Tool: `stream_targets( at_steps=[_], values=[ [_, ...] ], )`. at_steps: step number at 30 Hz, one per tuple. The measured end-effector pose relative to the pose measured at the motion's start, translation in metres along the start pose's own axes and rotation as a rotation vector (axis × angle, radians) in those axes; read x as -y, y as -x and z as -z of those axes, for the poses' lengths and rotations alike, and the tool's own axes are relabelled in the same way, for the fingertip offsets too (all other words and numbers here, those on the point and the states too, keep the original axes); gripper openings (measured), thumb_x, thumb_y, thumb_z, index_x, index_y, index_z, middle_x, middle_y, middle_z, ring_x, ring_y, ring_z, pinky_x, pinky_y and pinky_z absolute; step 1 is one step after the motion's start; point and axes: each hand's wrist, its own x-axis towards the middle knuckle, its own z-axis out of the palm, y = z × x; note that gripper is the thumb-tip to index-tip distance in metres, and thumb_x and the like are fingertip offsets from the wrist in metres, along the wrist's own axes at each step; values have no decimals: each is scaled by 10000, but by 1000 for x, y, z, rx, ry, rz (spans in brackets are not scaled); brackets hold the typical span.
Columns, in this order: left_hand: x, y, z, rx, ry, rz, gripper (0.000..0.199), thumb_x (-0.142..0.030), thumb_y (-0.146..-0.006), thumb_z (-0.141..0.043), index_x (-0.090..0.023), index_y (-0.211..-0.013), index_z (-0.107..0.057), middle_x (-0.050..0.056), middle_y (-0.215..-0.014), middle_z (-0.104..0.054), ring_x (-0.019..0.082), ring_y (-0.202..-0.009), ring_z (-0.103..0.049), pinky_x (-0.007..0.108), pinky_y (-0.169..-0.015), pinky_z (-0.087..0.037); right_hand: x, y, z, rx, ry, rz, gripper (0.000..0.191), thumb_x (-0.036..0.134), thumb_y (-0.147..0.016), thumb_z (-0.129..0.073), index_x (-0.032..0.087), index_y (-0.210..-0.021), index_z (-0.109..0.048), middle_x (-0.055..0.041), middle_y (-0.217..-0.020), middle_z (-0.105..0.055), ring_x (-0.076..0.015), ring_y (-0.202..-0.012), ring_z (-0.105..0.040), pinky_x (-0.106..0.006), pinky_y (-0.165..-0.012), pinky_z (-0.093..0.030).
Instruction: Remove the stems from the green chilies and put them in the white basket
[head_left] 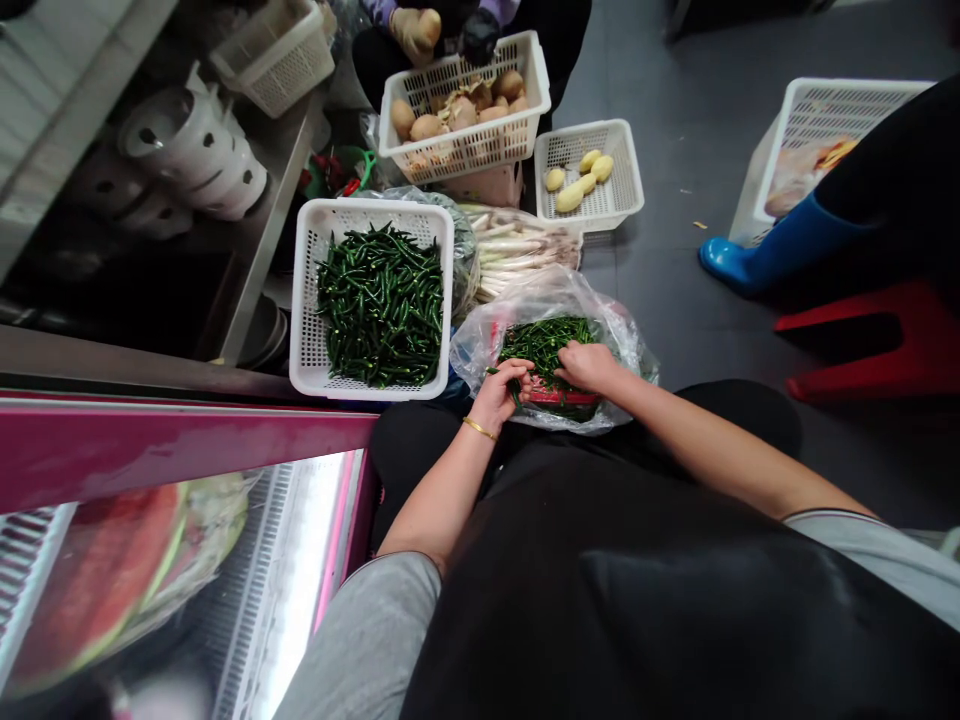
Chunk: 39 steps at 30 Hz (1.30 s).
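My left hand [504, 394], a yellow bangle on its wrist, is closed around a few green chili peppers [514, 391]. It is over the near left side of a clear plastic bag [574, 290] that lies open in front of me. Thin green chilies [551, 335] are heaped inside, with a red edge showing under them. My right hand [589, 366] has its fingers pinched together at the heap; what they hold is hidden. Left of the bag, a white basket [297, 300] contains many dark green chilies [382, 305].
Behind the bag lie pale long-stemmed vegetables [517, 245]. A basket of brown tubers [394, 160] stands before a gloved person [480, 35]; another holds peeled yellow pieces [574, 192]. Right are a blue boot [787, 245] and red stool [900, 340]. A lit display case [285, 580] borders the left.
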Motion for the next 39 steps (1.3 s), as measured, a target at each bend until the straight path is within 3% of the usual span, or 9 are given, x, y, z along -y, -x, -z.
stream_targets(
  at_steps=[6, 10, 16, 20, 22, 25, 28, 33, 39],
  values=[
    [22, -8, -14, -102, -185, 89, 300, -375, -668, -768, -120, -727, -620, -36, -537, -486, 25, -392, -347, 177, -383, -155, 22, 34, -8, -9, -248, -72, 310, 434, -905, -476, 182, -858, -651, -102, -909, -705, -219, -817, -654, -272, -626, -403],
    [28, -8, -18, -54, -313, 74, 323, -409, -655, -773, -153, -653, -575, -64, -450, -405, 33, -366, -279, 195, -390, -120, 27, 50, -17, -20, -594, 45, 341, 494, -884, -476, 194, -769, -592, -51, -759, -666, -165, -674, -593, -260, -593, -381],
    [7, 16, -19, 243, -722, -204, 288, -396, -686, -738, -132, -609, -651, 11, -588, -590, 87, -553, -464, 217, -543, -344, 19, 36, -18, 277, -1297, 99, 540, 731, -788, -475, 210, -649, -485, 63, -457, -386, -91, -383, -351, -232, -400, -283],
    [-8, 32, -24, 245, -682, -315, 246, -393, -718, -727, -148, -727, -710, 41, -713, -655, 130, -683, -553, 236, -653, -414, 14, 37, -13, 145, -1556, 94, 587, 779, -751, -480, 225, -572, -406, 83, -425, -274, -85, -359, -302, -238, -389, -278],
    [-16, 34, -20, 195, -494, -289, 270, -418, -740, -708, -150, -772, -703, 47, -724, -652, 114, -633, -537, 227, -593, -403, 2, 36, -12, 127, -1459, 30, 609, 796, -783, -395, 226, -570, -432, 67, -399, -289, -107, -366, -343, -253, -404, -314],
    [-27, 28, -9, 58, -151, -187, 297, -437, -750, -678, -153, -690, -614, 6, -574, -530, 80, -514, -441, 209, -500, -351, -18, 27, -11, 204, -797, -38, 591, 744, -798, -451, 201, -595, -567, -32, -484, -530, -165, -497, -537, -272, -489, -397],
    [-32, 17, -1, 16, 2, -72, 302, -405, -762, -646, -166, -629, -518, -16, -520, -433, 85, -502, -432, 217, -499, -367, -17, 11, -12, 99, -237, -157, 516, 637, -849, -479, 181, -725, -687, -131, -774, -703, -252, -764, -666, -309, -627, -460],
    [-22, 7, 2, 100, 28, 19, 212, -324, -737, -678, -167, -723, -537, -14, -569, -504, 80, -466, -449, 198, -436, -313, 7, -4, -17, 141, -78, -156, 396, 405, -915, -448, 132, -937, -735, -185, -982, -720, -286, -943, -677, -318, -692, -474],
    [-12, -2, 4, 49, 8, 36, 313, -374, -681, -761, -143, -685, -549, -87, -457, -325, 14, -363, -232, 168, -380, -122, -16, 21, -12, 242, -20, -83, 328, 412, -883, -523, 163, -933, -731, -154, -969, -726, -274, -907, -679, -299, -665, -454]
  ],
)
